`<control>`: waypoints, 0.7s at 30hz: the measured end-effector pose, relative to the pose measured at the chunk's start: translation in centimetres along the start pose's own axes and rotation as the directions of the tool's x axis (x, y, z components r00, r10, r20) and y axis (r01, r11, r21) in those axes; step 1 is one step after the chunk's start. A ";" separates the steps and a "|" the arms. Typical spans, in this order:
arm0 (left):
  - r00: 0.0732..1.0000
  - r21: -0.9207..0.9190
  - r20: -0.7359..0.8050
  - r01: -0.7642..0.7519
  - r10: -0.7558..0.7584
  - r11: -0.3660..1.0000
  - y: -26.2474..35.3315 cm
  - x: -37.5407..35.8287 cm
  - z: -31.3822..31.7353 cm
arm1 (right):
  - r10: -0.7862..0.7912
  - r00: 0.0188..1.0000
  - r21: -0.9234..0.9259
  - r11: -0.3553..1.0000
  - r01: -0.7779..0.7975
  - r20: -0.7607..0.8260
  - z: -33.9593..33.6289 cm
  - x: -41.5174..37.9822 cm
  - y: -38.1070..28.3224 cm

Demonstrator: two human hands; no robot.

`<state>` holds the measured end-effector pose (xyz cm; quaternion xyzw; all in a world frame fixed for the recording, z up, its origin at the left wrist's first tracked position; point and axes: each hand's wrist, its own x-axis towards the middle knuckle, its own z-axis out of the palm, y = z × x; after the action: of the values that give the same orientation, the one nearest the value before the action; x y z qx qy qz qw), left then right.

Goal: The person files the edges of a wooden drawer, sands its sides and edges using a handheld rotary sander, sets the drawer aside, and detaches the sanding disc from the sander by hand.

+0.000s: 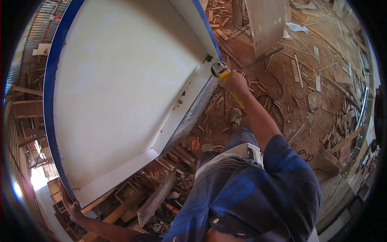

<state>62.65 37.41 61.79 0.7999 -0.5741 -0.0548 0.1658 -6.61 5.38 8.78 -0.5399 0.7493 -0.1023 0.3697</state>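
Note:
A large shallow white box-like panel with blue edges stands tilted in front of me. My right hand is closed around a yellow angle grinder, whose head is at the panel's right blue edge, near a dark mark in the corner. Down at the lower left, my left hand rests against the panel's outer edge; its fingers are partly hidden behind the edge, so its grip is hard to make out.
Wood offcuts litter the brown dirt floor. A black cable trails right of my feet. An upright board stands at the top. Planks and scraps lie below the panel, and corrugated sheeting is at the left.

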 end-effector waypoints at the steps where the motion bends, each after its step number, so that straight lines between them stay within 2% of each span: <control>1: 1.000 -0.005 0.000 0.000 0.000 1.000 0.1 -0.1 0.0 | 0.005 1.000 0.008 1.000 -0.005 0.014 -0.1 0.2 -0.3; 5: 1.000 -0.019 0.000 -0.027 0.027 0.999 -0.1 -0.6 0.4 | -0.049 0.998 -0.022 0.999 0.050 0.032 1.9 -0.3 -1.3; 8: 0.998 -0.034 0.009 -0.061 0.061 0.998 -0.4 -0.6 0.6 | -0.105 0.994 -0.024 0.994 0.106 0.030 4.5 -4.0 -3.1; 12: 0.989 -0.065 0.037 -0.144 0.146 0.987 0.3 0.5 1.4 | -0.138 0.986 -0.032 0.989 0.142 0.094 11.0 -9.6 -5.1; 16: 0.982 0.050 0.069 -0.180 0.176 0.982 0.9 1.5 1.5 | -0.155 0.981 -0.030 0.987 0.160 0.116 18.3 -17.3 -8.0; 18: 0.963 -0.020 -0.014 -0.269 0.268 0.963 3.3 1.6 3.2 | -0.207 0.959 -0.045 0.975 0.219 0.192 21.1 -21.1 -9.4; 21: 0.962 -0.039 -0.002 -0.272 0.272 0.962 5.1 1.2 3.7 | -0.247 0.916 0.011 0.967 0.256 0.316 26.1 -26.3 -11.5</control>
<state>57.43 34.13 60.11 0.7101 -0.6776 -0.0442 0.1863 22.93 30.46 8.39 -0.6466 0.6065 -0.0499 0.4599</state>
